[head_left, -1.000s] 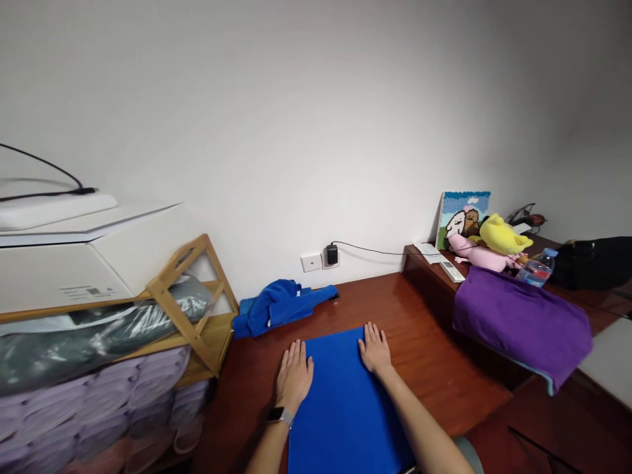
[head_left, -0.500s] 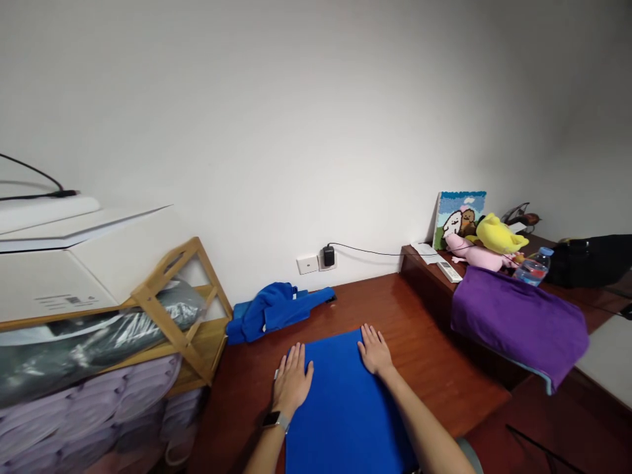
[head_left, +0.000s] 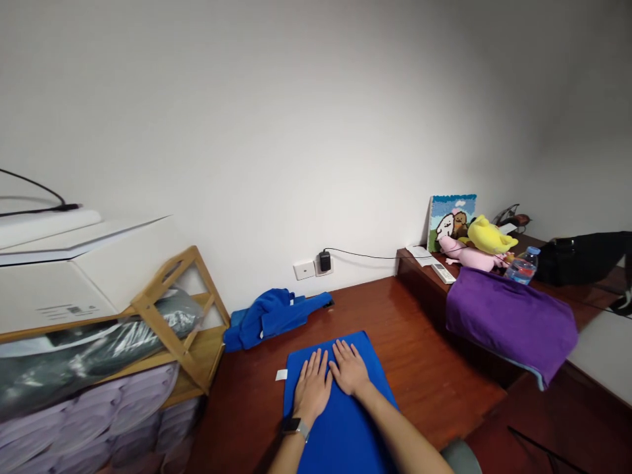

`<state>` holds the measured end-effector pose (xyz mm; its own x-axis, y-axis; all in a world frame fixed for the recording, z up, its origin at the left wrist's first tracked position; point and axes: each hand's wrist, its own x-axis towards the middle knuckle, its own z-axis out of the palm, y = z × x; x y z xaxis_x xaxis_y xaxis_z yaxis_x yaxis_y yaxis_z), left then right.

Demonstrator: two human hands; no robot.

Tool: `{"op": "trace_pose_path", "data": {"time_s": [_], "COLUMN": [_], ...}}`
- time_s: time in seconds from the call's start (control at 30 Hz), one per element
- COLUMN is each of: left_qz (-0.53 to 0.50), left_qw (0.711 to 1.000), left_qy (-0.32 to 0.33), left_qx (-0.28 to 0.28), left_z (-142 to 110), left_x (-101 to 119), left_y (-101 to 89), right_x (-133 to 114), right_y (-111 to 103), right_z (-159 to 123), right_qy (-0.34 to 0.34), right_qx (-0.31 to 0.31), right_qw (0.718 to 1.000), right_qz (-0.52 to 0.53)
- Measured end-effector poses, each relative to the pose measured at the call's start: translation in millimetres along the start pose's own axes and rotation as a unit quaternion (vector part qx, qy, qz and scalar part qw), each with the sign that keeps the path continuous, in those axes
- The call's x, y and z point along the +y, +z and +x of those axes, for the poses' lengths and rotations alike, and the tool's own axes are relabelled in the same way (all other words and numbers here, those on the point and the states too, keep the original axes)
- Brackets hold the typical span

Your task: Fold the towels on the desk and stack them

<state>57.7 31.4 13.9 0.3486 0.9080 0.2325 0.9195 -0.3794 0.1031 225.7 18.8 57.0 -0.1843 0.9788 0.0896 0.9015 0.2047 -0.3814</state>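
Blue cloth (head_left: 336, 434) is lying between the surface's (head_left: 434, 368) left and right edges; the left hand (head_left: 313, 388) and right hand (head_left: 349, 372) are resting on it, fingers (head_left: 316, 362) slightly parted, gripping nothing, presumably holding it flat.

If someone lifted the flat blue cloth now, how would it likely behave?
The flat blue cloth would probably flop, as it looks like thin, soft fabric. With the left hand and right hand flat on it, it might wrinkle.

Before me, the reddish-brown wooden tabletop (head_left: 419, 362) bears a flat blue cloth (head_left: 342, 434) and, farther back, a crumpled blue cloth (head_left: 277, 316).
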Motion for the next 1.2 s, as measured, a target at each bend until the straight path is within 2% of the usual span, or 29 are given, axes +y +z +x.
{"op": "trace_pose_path", "data": {"time_s": [0.13, 0.23, 0.33, 0.4, 0.5, 0.57, 0.63, 0.73, 0.83, 0.93, 1.03, 1.1, 1.17, 1.2], "left_qz": [0.017, 0.030, 0.039, 0.031, 0.013, 0.014, 0.026, 0.038, 0.039, 0.034, 0.015, 0.002, -0.003, -0.003], "left_qw": [0.998, 0.998, 0.998, 0.999, 1.000, 1.000, 0.999, 0.995, 0.996, 0.997, 0.999, 0.999, 0.999, 1.000], "left_qy": [-0.054, -0.049, -0.035, -0.018, 0.010, 0.004, -0.032, -0.089, -0.084, -0.059, -0.003, 0.032, 0.031, 0.019], "left_qx": [0.027, 0.026, 0.025, 0.028, 0.011, 0.000, -0.002, -0.007, -0.010, 0.017, 0.044, 0.035, 0.023, 0.022], "left_z": [-10, -10, 4, 16, 28, 28, 23, 16, 15, 12, -6, -24, -44, -52], "left_x": [-37, -54, -47, -33, -18, -20, -34, -61, -74, -57, -19, 3, 10, 7], "left_y": [0.9, -2.9, -10.2, -14.7, -16.1, -13.6, -11.1, -12.4, -19.9, -24.2, -16.0, -5.1, 3.9, 6.0], "right_x": [48, 67, 50, 25, -5, -7, 6, 43, 66, 55, 18, -4, -13, -11], "right_y": [-25, -45, -47, -36, -12, -2, -2, -21, -43, -45, -17, 6, 19, 19], "right_z": [1, 3, 6, 9, 13, 15, 16, 17, 17, 9, -13, -31, -46, -52], "right_qy": [0.100, 0.123, 0.104, 0.049, -0.044, -0.051, -0.016, 0.062, 0.089, 0.093, 0.045, -0.011, -0.034, -0.027], "right_qx": [-0.017, -0.037, -0.004, 0.030, 0.018, 0.001, -0.001, -0.011, -0.037, -0.018, 0.038, 0.044, 0.037, 0.033], "right_qw": [0.994, 0.991, 0.993, 0.998, 0.999, 0.999, 1.000, 0.998, 0.995, 0.995, 0.998, 0.999, 0.998, 0.999], "right_qz": [-0.030, -0.044, -0.047, -0.032, -0.001, 0.007, 0.004, -0.015, -0.025, -0.023, 0.000, 0.023, 0.032, 0.029]}}
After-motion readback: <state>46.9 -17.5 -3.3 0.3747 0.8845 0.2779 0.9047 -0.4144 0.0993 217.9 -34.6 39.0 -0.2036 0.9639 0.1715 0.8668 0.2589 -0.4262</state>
